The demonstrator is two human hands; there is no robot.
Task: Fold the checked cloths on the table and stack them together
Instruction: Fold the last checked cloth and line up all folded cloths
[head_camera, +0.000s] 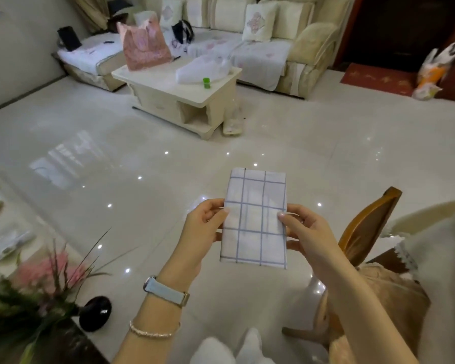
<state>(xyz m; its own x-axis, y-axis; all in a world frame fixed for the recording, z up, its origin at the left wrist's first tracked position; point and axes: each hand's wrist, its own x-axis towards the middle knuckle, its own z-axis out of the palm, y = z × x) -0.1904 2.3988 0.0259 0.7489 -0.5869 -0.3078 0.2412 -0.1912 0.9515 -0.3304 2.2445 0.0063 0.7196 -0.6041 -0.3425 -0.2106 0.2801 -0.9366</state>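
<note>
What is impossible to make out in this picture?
Head view only:
Fingertips of the left hand and right hand: hidden behind the checked cloth; only the thumbs show.
Layers in the cloth: only its front face shows.
Table: cut off by the right edge, so any stack is unseen.
Flowers: blurred.
</note>
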